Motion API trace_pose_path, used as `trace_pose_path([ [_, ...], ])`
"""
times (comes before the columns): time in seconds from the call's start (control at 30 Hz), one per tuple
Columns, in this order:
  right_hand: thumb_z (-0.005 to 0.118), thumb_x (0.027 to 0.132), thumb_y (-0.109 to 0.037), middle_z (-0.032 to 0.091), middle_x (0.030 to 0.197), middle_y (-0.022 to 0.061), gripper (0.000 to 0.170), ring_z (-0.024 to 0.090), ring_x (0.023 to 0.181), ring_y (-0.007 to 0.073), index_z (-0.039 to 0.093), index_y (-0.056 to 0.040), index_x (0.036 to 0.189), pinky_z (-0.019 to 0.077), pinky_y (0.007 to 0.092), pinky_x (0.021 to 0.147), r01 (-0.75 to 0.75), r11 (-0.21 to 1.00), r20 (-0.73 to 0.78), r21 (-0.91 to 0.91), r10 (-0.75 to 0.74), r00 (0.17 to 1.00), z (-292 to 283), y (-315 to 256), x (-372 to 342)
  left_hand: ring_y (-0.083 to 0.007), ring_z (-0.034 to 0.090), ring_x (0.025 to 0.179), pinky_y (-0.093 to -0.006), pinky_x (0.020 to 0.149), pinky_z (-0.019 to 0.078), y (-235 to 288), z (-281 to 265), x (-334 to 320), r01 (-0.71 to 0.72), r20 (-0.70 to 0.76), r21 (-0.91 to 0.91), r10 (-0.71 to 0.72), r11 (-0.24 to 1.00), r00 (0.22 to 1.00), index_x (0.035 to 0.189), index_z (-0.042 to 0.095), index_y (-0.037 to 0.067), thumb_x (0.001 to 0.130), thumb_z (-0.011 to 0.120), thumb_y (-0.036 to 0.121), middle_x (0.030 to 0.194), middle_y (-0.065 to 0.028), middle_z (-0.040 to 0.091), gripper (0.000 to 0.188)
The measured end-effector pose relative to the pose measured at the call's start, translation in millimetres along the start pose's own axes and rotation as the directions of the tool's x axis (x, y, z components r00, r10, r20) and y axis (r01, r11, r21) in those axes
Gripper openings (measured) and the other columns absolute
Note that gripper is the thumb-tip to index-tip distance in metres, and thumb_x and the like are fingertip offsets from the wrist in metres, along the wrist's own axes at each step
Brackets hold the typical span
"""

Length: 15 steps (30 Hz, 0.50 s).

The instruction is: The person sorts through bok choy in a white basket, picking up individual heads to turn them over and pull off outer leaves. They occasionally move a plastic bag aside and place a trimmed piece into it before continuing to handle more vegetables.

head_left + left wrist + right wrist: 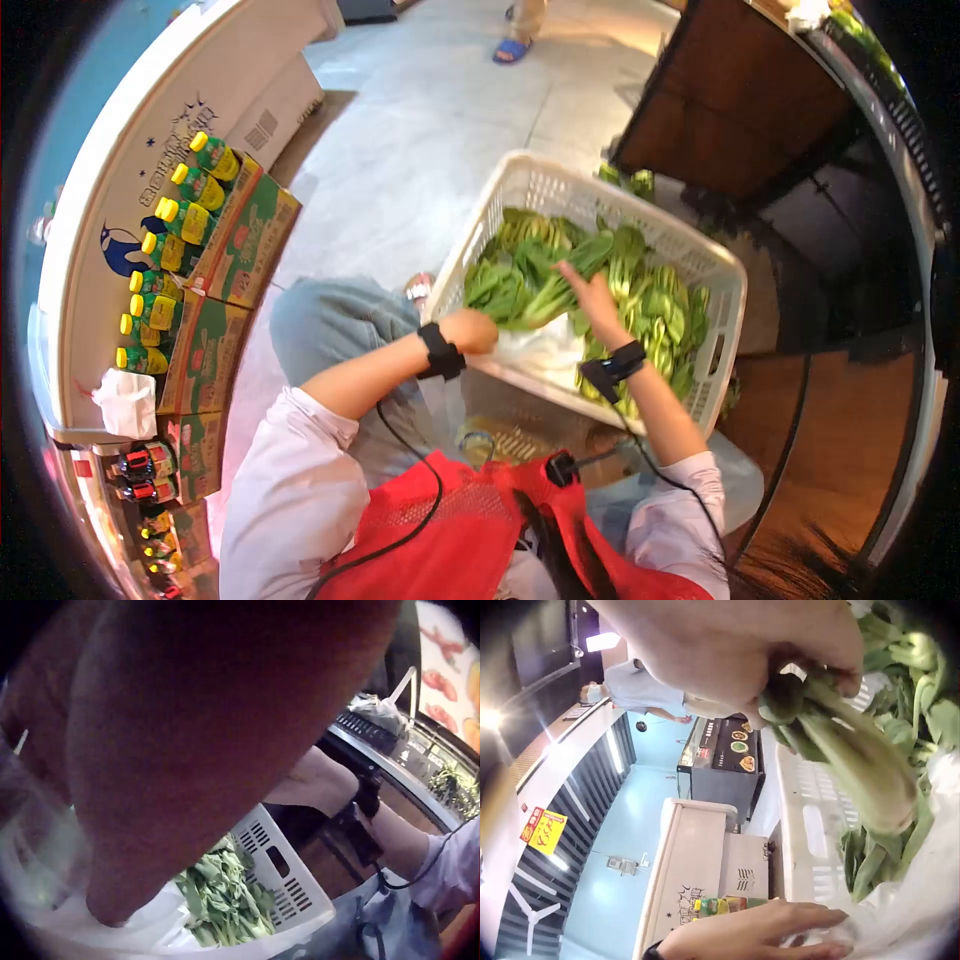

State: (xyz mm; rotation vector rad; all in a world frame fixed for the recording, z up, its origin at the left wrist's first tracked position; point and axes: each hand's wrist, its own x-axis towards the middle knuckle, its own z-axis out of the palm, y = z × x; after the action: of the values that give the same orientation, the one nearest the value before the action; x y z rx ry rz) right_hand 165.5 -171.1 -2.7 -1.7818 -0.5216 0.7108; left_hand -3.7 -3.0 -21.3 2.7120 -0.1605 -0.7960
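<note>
My right hand grips a bok choy over the crate, its pale green stalk end showing in the right wrist view. At the crate's near left side, my left hand holds a thin translucent plastic bag, its fingers at the film in the right wrist view. The white perforated crate holds many leafy greens, with the bag lying over their near part. In the left wrist view, my left hand looms dark and covers much of the greens.
Boxes of yellow-capped green bottles line the left side by a white freezer. Dark brown panels stand at right. A blue slipper shows on a person's foot on the floor ahead. My bent knee is beside the crate.
</note>
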Motion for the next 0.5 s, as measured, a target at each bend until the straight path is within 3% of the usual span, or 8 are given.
trace_pose_path([
  [0.03,0.065,0.082,-0.043,0.065,0.099,0.0127,0.049,0.060,0.089,0.0232,0.062,0.0020,0.101,0.0465,0.0335,0.083,0.069,0.997,-0.060,0.027,-0.067,0.996,20.1,10.4,12.7,-0.0350,0.062,0.075,-0.0451,0.062,0.0477,2.0,-8.2,-4.0,0.003,0.023,0.014,-0.004,1.000,1.000,0.079,0.066,0.007,0.081,0.052,0.026,0.080,-0.0157,0.065,0.023],
  [0.1,0.072,0.077,-0.038,0.065,0.098,0.0150,0.048,0.062,0.090,0.0264,0.062,0.0037,0.098,0.0471,0.0352,0.082,0.062,0.992,0.035,-0.107,-0.059,0.998,51.8,33.6,36.8,-0.0347,0.062,0.075,-0.0451,0.065,0.0473,-1.5,-9.4,-10.2,-0.063,0.008,-0.003,0.063,0.998,0.998,0.090,0.067,0.009,0.083,0.052,0.027,0.081,-0.0150,0.065,0.024],
  [0.17,0.074,0.076,-0.034,0.066,0.097,0.0128,0.045,0.063,0.088,0.0248,0.062,0.0013,0.102,0.0494,0.0360,0.077,0.042,0.841,0.142,-0.540,0.042,0.989,78.6,17.2,31.1,-0.0349,0.061,0.075,-0.0449,0.067,0.0471,-8.6,-4.0,-20.3,-0.155,-0.058,-0.072,0.150,0.985,0.987,0.101,0.066,0.012,0.084,0.052,0.029,0.082,-0.0147,0.065,0.028],
  [0.2,0.074,0.075,-0.026,0.065,0.096,0.0117,0.041,0.064,0.085,0.0229,0.061,0.0019,0.103,0.0532,0.0351,0.069,0.247,0.850,0.243,-0.465,-0.146,0.959,90.4,46.0,38.2,-0.0350,0.061,0.075,-0.0449,0.068,0.0469,-9.8,3.0,-23.6,-0.207,-0.083,-0.114,0.198,0.972,0.977,0.106,0.065,0.013,0.085,0.052,0.030,0.083,-0.0145,0.065,0.030],
  [0.3,0.074,0.075,-0.019,0.064,0.095,0.0096,0.038,0.064,0.079,0.0191,0.060,0.0020,0.103,0.0563,0.0327,0.060,-0.128,0.981,0.351,-0.143,0.171,0.921,97.8,53.9,57.5,-0.0313,0.064,0.083,-0.0429,0.072,0.0492,-6.1,30.0,-22.3,-0.074,0.045,-0.030,0.075,0.997,0.996,0.119,0.060,0.026,0.078,0.061,0.038,0.085,-0.0094,0.067,0.043],
  [0.37,0.072,0.076,-0.016,0.064,0.094,0.0076,0.034,0.064,0.075,0.0162,0.060,0.0014,0.103,0.0578,0.0301,0.055,-0.141,0.968,0.258,-0.209,0.194,0.947,91.4,60.1,82.1,-0.0280,0.064,0.077,-0.0403,0.068,0.0473,7.0,28.4,-32.6,-0.096,0.043,0.097,0.092,0.991,0.995,0.119,0.060,0.025,0.075,0.064,0.044,0.078,-0.0087,0.066,0.049],
  [0.43,0.070,0.078,-0.014,0.063,0.092,0.0070,0.030,0.064,0.075,0.0152,0.060,0.0011,0.102,0.0580,0.0303,0.056,-0.160,0.987,0.381,-0.011,0.152,0.912,76.6,26.9,76.9,-0.0285,0.062,0.070,-0.0394,0.064,0.0459,16.8,18.3,-39.2,-0.098,0.051,0.186,0.090,0.978,0.995,0.117,0.061,0.020,0.078,0.062,0.044,0.073,-0.0122,0.064,0.046],
  [0.5,0.071,0.078,-0.013,0.063,0.090,0.0057,0.028,0.063,0.076,0.0142,0.060,-0.0007,0.100,0.0579,0.0300,0.055,-0.175,0.979,0.473,-0.104,0.203,0.857,73.6,18.9,69.7,-0.0274,0.062,0.071,-0.0380,0.068,0.0447,20.3,14.6,-36.6,-0.073,0.106,0.192,0.053,0.979,0.993,0.119,0.060,0.022,0.073,0.067,0.043,0.072,-0.0099,0.064,0.051],
])
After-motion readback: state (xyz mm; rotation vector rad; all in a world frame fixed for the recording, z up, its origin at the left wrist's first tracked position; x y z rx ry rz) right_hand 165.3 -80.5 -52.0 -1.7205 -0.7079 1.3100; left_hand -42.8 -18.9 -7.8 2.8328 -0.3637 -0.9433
